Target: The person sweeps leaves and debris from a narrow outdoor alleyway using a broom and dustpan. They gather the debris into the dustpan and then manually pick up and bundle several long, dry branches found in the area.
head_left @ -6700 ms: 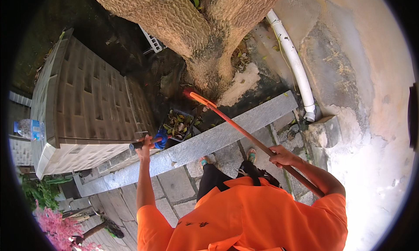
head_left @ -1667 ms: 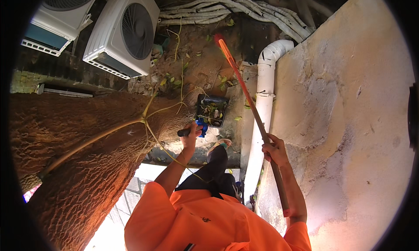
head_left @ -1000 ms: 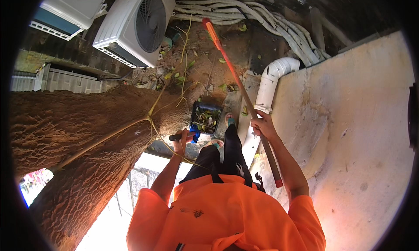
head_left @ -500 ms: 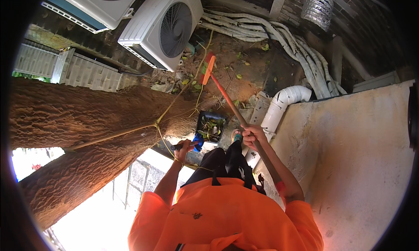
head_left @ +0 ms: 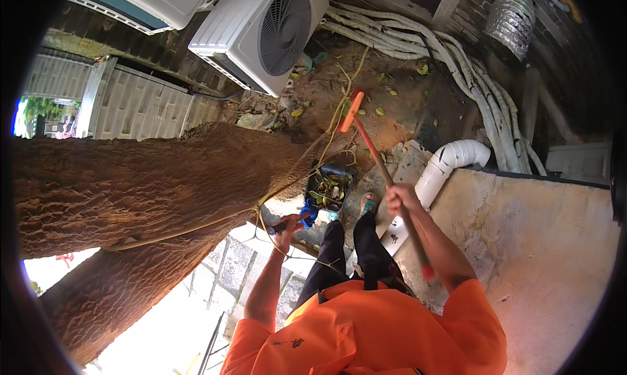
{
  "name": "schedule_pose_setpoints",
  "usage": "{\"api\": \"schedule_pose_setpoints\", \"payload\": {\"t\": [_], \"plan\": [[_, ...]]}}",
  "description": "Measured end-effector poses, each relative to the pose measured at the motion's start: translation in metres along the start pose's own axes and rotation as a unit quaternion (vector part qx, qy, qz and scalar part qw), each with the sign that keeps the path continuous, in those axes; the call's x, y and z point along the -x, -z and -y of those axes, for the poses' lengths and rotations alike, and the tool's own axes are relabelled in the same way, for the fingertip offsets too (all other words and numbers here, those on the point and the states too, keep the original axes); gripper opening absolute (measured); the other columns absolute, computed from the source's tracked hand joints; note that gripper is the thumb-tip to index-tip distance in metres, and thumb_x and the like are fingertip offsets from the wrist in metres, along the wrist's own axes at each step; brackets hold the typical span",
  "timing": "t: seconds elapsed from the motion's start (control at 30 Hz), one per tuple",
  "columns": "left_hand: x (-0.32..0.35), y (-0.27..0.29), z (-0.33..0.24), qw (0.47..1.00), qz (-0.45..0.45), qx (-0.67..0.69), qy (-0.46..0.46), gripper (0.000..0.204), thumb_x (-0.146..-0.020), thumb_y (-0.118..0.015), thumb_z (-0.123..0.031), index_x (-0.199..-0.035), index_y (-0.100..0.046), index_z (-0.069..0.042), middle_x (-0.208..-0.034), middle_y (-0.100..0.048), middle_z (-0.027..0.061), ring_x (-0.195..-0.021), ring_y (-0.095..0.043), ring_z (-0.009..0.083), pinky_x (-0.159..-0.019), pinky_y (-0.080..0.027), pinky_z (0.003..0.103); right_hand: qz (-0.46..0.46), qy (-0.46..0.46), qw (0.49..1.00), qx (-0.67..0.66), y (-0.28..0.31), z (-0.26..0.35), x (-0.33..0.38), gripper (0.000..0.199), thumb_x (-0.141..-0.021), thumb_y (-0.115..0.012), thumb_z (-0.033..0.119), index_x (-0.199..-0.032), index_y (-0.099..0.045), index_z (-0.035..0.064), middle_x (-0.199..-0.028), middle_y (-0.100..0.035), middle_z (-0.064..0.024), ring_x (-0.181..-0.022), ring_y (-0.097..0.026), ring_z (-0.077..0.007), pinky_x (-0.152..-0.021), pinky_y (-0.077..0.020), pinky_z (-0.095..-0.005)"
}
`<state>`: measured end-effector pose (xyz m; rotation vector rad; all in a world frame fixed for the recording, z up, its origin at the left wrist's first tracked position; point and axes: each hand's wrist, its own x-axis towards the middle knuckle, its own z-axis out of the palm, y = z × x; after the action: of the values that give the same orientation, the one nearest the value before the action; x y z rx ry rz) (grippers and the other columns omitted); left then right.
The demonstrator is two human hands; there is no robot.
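Observation:
My right hand (head_left: 403, 199) is wrapped round the brown handle of a broom (head_left: 372, 143), whose narrow orange head reaches over the leaf-strewn soil. Some blurred red shows beside the head, perhaps bristles. My left hand (head_left: 287, 230) grips a dark handle (head_left: 277, 228) with a blue part (head_left: 309, 213) at its far side. Just beyond stands a black dustpan (head_left: 312, 182) shaped like a small bin, holding leaves and twigs. That handle seems to belong to it, though the joint is hidden. A yellowish vine (head_left: 261, 202) passes close by my left hand.
A thick tree trunk (head_left: 130, 186) leans in from the left. Air-conditioner units (head_left: 248, 32) stand at the far left. Pale wrapped pipes (head_left: 450, 62) and a white elbow pipe (head_left: 450, 159) run on the right, beside a stained low wall (head_left: 522, 231). Paving (head_left: 235, 267) lies lower left.
The whole view has shifted, and more of my legs and feet shows. The broom head has moved rightward relative to the dustpan. Both hands keep their grips.

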<state>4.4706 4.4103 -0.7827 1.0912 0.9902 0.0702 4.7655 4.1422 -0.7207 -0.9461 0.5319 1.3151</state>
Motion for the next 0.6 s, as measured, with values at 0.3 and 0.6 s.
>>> {"api": "schedule_pose_setpoints", "payload": {"t": [0.3, 0.6], "plan": [[0.013, 0.011, 0.029, 0.993, 0.004, -0.119, -0.003, 0.038, -0.088, -0.061, -0.031, -0.108, -0.059, 0.002, -0.083, -0.066, 0.0121, -0.074, -0.065, 0.0178, -0.067, -0.055, 0.028, 0.148, -0.038, 0.986, -0.068, -0.063, 0.025, -0.054, 0.016, -0.09, -0.049, 0.011, -0.102, -0.048, 0.0013, -0.059, -0.043, 0.0055, -0.036, -0.036, -0.0019, -0.031, -0.0288, -0.0227], [-0.002, 0.005, 0.007, 0.994, 0.004, -0.111, -0.022, 0.02, -0.087, -0.062, -0.018, -0.1, -0.062, -0.002, -0.079, -0.064, 0.0062, -0.07, -0.063, 0.0118, -0.063, -0.053, 0.025, 0.259, 0.057, 0.9, -0.345, 0.073, 0.057, -0.139, 0.017, -0.092, -0.044, 0.014, -0.083, -0.05, 0.0002, -0.061, -0.054, 0.0037, -0.045, -0.054, -0.0034, -0.037, -0.0396, -0.0232]]}}
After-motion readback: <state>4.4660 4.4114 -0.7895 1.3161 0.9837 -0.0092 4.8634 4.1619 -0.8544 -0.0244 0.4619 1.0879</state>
